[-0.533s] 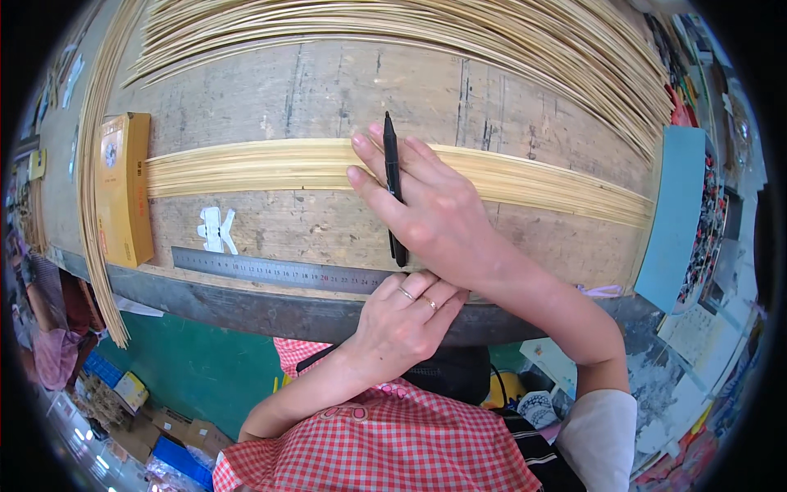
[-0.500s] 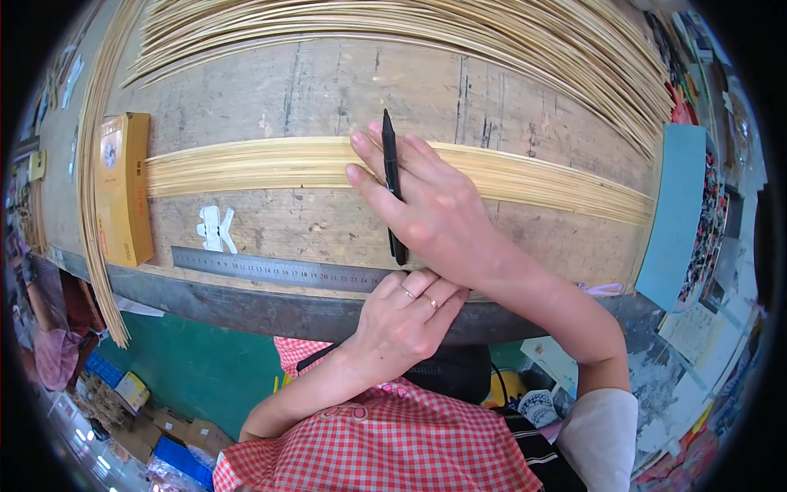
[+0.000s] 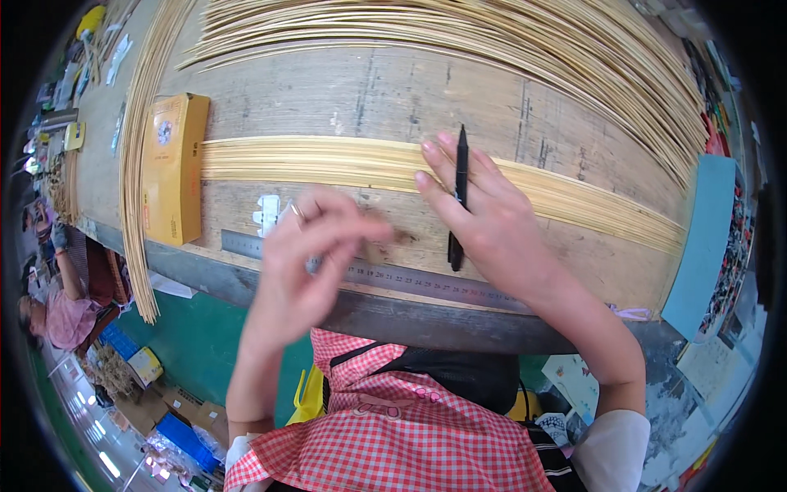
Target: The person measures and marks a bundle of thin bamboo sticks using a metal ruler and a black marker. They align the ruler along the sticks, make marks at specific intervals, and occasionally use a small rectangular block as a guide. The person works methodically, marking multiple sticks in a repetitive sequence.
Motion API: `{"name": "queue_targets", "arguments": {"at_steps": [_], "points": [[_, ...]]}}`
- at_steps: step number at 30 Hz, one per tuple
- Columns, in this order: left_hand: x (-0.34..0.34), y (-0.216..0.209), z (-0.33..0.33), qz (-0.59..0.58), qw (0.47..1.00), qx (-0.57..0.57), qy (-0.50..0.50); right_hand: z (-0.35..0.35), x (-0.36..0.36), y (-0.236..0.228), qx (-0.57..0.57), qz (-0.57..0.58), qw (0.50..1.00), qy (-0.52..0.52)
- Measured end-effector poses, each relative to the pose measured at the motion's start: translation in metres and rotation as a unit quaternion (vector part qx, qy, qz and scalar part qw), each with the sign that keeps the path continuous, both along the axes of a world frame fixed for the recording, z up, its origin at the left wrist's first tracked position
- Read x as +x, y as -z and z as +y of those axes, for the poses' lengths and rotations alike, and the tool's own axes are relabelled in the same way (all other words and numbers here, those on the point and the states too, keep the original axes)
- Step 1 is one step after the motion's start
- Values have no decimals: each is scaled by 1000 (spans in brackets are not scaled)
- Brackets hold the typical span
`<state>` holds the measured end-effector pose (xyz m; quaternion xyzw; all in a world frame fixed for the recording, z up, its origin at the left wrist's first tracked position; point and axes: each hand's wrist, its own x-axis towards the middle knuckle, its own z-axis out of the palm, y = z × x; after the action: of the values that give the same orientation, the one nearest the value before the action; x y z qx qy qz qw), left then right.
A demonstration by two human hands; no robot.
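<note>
Sticks (image 3: 311,160): seem light, bendy; best pressed mid-length | right hand (image 3: 494,225): fingers spread on sticks, pen (image 3: 461,172) tucked between | left hand (image 3: 299,266): near side of sticks, blurred, grip I cannot tell

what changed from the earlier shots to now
The left hand has left the table edge near the right hand and swung leftward, now blurred above the metal ruler, uncovering more of its right part. Whether it let go of anything doesn't show. The view shifted too. The right hand still holds the black pen over the bamboo strips; the yellow box stays at their left end.
</note>
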<state>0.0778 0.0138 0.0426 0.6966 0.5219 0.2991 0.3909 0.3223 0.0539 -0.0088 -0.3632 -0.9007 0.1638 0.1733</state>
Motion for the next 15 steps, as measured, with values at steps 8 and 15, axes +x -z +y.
{"name": "queue_targets", "arguments": {"at_steps": [8,15], "points": [[-21,25,56,108,986,125,8,2,-6,-7,-25,3,1000,-6],[-50,23,53,149,980,78,102,3,-3,-5,0,-4,1000,-15]]}}
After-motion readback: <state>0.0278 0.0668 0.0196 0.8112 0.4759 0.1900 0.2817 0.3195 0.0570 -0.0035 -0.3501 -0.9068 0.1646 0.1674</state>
